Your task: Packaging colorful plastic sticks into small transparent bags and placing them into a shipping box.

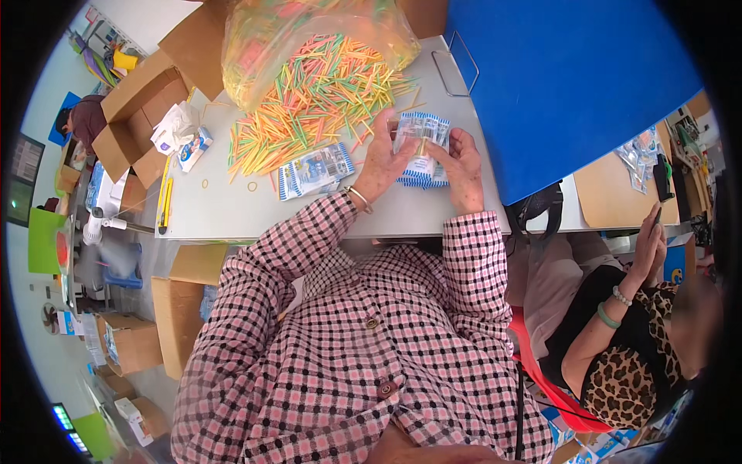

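Between my two hands is a blue-and-white striped plastic packet (423,130), partly clear, standing over the table. My left hand (380,164) grips its left side, with a bracelet on the wrist. On the right side my right hand (461,166) pinches it, thumb across the front. More striped packets (317,172) lie in a small stack left of my left hand. Behind them spreads a big heap of thin coloured sticks (309,108) in orange, green and yellow, spilling from a large clear plastic bag (259,46).
A tissue pack (193,148), an open cardboard box (143,112), a yellow cutter knife (165,203) and rubber bands (252,186) are at the left. A large blue panel (556,77) rises at the right. Another person (618,332) sits at the right, hands raised.
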`<state>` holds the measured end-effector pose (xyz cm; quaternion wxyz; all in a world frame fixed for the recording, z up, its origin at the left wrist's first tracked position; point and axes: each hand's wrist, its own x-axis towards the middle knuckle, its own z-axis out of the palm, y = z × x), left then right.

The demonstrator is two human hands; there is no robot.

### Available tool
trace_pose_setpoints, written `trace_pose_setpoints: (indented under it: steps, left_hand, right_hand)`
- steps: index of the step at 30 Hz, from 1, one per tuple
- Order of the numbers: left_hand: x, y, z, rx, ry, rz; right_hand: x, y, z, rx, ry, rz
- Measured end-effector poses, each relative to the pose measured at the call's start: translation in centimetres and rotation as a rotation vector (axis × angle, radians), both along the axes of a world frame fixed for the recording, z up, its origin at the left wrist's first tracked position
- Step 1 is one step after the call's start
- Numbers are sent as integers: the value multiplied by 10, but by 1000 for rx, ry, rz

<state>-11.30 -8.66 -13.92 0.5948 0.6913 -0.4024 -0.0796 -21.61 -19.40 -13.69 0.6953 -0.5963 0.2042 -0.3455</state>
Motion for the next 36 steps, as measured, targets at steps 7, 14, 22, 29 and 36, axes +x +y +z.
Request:
trace_pose_setpoints:
  steps: [7, 14, 22, 29, 36]
  left_hand:
    - [-22, 2, -3, -234, 93, -48]
    - [-31, 14, 10, -233, 233, -173]
    - [-19, 27, 45, -61, 594, -495]
    - [-27, 29, 43, -121, 227, -457]
    - [-23, 33, 28, -19, 311, -529]
  right_hand:
    - [-6, 9, 15, 162, -51, 119]
    - [-19, 24, 19, 176, -275, 90]
    - [-25, 28, 20, 50, -327, 152]
    - [-32, 34, 43, -45, -287, 254]
    - [-41, 19, 19, -183, 90, 305]
